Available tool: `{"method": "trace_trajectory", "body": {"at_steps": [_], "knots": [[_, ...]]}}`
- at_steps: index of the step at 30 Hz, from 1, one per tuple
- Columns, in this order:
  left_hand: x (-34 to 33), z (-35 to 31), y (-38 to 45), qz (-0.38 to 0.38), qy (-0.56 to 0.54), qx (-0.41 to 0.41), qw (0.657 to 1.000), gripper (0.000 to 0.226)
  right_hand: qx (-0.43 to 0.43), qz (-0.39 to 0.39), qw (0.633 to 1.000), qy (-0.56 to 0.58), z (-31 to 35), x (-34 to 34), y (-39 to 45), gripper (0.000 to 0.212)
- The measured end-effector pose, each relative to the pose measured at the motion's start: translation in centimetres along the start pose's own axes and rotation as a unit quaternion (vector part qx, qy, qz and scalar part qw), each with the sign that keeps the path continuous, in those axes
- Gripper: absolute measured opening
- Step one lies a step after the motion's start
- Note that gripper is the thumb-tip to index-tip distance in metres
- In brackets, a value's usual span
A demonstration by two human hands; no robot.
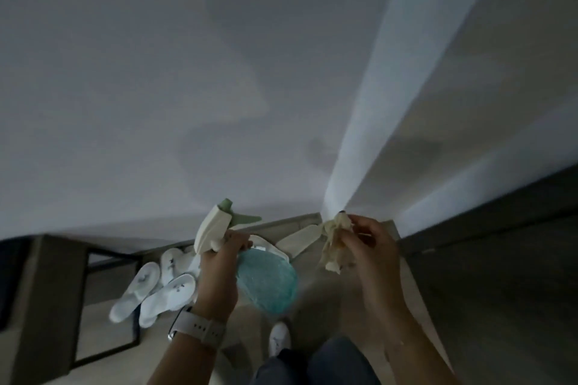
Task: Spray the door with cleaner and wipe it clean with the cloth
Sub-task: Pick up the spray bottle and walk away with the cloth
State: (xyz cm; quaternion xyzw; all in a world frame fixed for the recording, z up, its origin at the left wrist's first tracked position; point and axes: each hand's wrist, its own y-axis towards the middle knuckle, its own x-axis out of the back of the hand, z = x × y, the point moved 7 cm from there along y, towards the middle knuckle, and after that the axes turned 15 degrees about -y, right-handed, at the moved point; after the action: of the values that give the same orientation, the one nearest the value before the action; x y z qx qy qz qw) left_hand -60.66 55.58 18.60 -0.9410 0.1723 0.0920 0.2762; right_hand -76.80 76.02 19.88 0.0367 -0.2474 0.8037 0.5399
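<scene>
- Your left hand (219, 262) has its grip curled round the neck of the spray bottle (237, 259); the teal body hangs down and to the right of that grip, the pale trigger head sticks up and away from you.
- The bottle's long axis runs from its body near your wrist up to the nozzle (226, 204), which sits just beyond the grip and points toward the door.
- A watch (198, 330) sits on that wrist, behind the grip.
- Your right hand (367, 244) pinches a bunched cloth (334, 244) at its fingertips; the cloth dangles below and just left of the grip, crumpled rather than spread.
- The two grips are level with each other and well apart, cloth to the right of the bottle.
- Slippers (156, 287) lie on the floor, below and left of the left grip.
- The door (187, 87) fills the space ahead of and above both grips, with a bright edge (391, 103) rising above your right grip.
- Judgement: the nozzle is the nearer tool to the door face, so the spray comes first; the cloth would wipe better opened flat.
</scene>
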Motion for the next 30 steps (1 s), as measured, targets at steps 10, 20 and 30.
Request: {"method": "trace_trajectory", "body": {"at_steps": [10, 20, 30], "knots": [[7.6, -6.9, 0.7, -0.246, -0.149, -0.104, 0.952, 0.019, 0.125, 0.241, 0.955, -0.121, 9.7, -13.9, 5.7, 0.013], [19.3, -10.9, -7.9, -0.388, -0.235, -0.208, 0.867, 0.009, 0.197, 0.43, 0.865, -0.167, 13.4, -26.5, -5.4, 0.011], [35.0, -14.0, -14.9, -0.441, -0.273, -0.267, 0.812, 0.016, 0.199, 0.502, 0.823, -0.179, 11.8, -37.8, -20.8, 0.014]]}}
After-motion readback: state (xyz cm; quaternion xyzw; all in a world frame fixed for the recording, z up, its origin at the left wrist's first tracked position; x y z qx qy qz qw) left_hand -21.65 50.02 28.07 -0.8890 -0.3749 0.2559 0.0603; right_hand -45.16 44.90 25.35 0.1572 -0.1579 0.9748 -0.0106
